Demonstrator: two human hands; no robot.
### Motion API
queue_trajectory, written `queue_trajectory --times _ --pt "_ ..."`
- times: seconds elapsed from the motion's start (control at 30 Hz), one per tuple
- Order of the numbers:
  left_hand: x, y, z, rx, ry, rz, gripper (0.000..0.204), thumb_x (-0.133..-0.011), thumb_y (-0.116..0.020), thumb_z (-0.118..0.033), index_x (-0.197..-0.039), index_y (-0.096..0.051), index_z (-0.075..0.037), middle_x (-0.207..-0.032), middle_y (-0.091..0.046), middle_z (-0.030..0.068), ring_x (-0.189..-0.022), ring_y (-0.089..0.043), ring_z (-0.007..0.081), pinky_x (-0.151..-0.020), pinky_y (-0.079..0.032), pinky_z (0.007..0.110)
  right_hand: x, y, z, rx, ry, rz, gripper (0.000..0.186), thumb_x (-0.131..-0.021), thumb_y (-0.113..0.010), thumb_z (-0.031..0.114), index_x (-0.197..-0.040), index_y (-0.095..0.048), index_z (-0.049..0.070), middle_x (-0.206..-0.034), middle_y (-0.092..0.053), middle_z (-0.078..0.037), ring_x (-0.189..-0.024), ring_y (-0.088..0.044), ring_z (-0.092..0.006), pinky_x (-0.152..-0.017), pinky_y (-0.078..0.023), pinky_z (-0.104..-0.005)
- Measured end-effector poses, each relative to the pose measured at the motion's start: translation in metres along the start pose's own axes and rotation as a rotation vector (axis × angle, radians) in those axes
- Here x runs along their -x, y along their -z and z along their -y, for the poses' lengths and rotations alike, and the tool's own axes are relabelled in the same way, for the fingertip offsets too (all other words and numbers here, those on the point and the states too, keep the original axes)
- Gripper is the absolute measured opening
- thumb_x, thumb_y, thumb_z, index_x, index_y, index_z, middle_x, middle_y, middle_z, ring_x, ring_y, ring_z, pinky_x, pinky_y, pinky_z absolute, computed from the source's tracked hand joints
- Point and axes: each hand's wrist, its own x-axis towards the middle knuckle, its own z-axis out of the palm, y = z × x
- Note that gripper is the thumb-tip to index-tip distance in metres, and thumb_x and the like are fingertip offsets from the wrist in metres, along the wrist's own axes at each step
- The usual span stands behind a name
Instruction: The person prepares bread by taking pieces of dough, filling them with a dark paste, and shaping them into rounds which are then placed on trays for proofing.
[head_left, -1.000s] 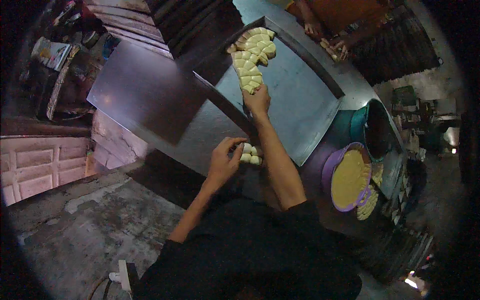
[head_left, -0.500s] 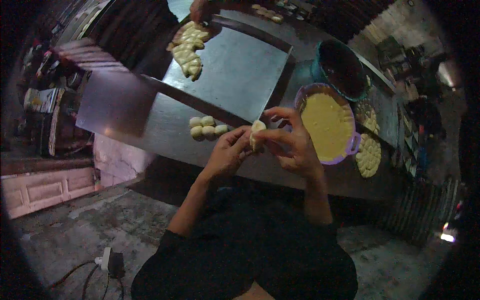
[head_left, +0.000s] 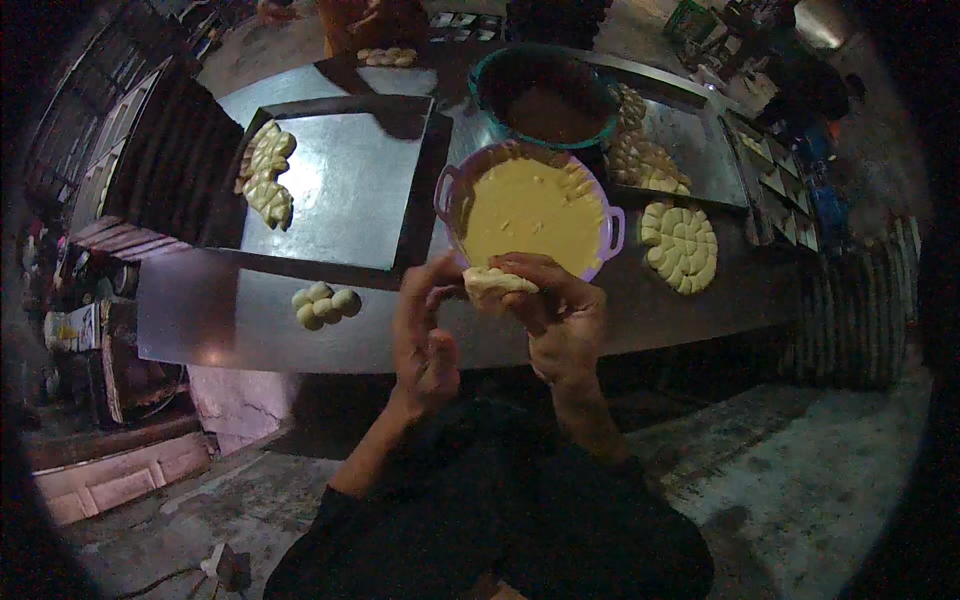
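Note:
A flattened piece of pale dough (head_left: 493,286) is pinched between the thumb and fingers of my right hand (head_left: 562,312). Beside it, my left hand (head_left: 425,325) has its fingers stretched upward and its thumb apart; the fingertips reach the dough's left edge, though whether they touch it I cannot tell. Both hands are over the near side of a purple two-handled basin (head_left: 612,232) filled with a thick yellow mixture (head_left: 530,215). Small round dough balls (head_left: 320,305) sit in a cluster on the metal table (head_left: 240,325) to the left.
A metal tray (head_left: 360,180) at the far left carries joined dough pieces (head_left: 268,175). Behind the purple basin stands a teal tub (head_left: 488,100). Rightward lies a scored round of dough (head_left: 680,248), near another tray (head_left: 690,130). Stacked dark trays (head_left: 165,150) rise at left.
My view has swung rightward, and the hands now stand before the purple basin. The dough, earlier between both hands, is now in my right hand; my left hand's fingers have loosened.

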Motion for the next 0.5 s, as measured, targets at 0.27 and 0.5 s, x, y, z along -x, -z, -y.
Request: queue_trajectory --times 0.27,0.5 --pt "-0.063 0.006 0.040 0.154 -0.613 -0.010 0.069 -0.090 -0.054 -0.065 -0.122 -0.052 -0.004 -0.105 -0.062 0.0162 -0.097 -0.064 0.0279 -0.087 -0.051 0.041 -0.023 -0.050 -0.003 -0.110 -0.192 0.113 0.059 -0.083 -0.079 0.014 -0.131 -0.048 0.002 -0.110 -0.063 -0.008 -0.104 -0.062 -0.0157 -0.087 -0.053 -0.0294" --pt "-0.083 0.033 0.085 0.606 0.259 -0.204 0.093 -0.076 -0.076 -0.061 -0.140 -0.037 -0.005 -0.101 -0.064 0.0134 -0.093 -0.065 0.0263 -0.083 -0.055 0.043 -0.084 -0.078 -0.050 -0.187 -0.240 0.024 0.057 -0.090 -0.071 0.013 -0.137 -0.039 0.005 -0.121 -0.057 -0.009 -0.109 -0.059 -0.0170 -0.093 -0.049 -0.0312"
